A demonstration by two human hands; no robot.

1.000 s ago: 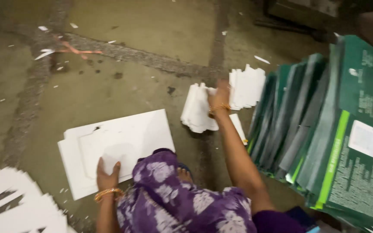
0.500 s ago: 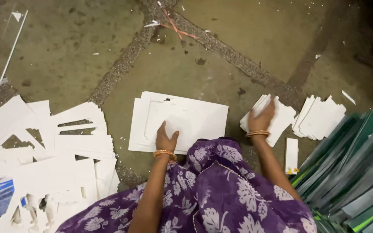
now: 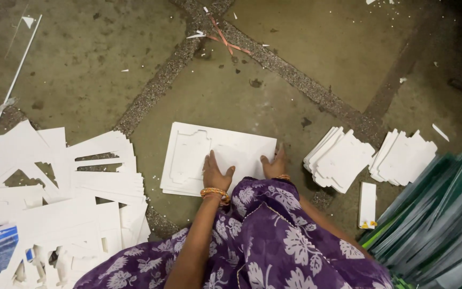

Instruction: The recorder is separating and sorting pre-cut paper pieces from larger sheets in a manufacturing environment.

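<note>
Moved: the right hand (image 3: pixel 275 167) has come off the small stack of cut pieces (image 3: pixel 340 159) and now lies on the white sheet (image 3: pixel 217 155) with the left hand (image 3: pixel 215 174), which has stayed put.
Left hand: open, palm flat on the sheet's near edge, fingers spread.
Right hand: open too, flat on the sheet's near right corner (nothing gripped by either).
Sheet: a thin stack of die-cut card flat on the floor (image 3: pixel 295 48), right under both hands, just ahead of the purple cloth (image 3: pixel 274 246).
Around: 2 small stacks of pieces to the right, green boards (image 3: pixel 439 219) beyond them, waste frames (image 3: pixel 54 187) to the left.
Risk: uneven pressing could tear the cut-outs or slide the top sheet off the stack; grit on the floor could soil it.
</note>
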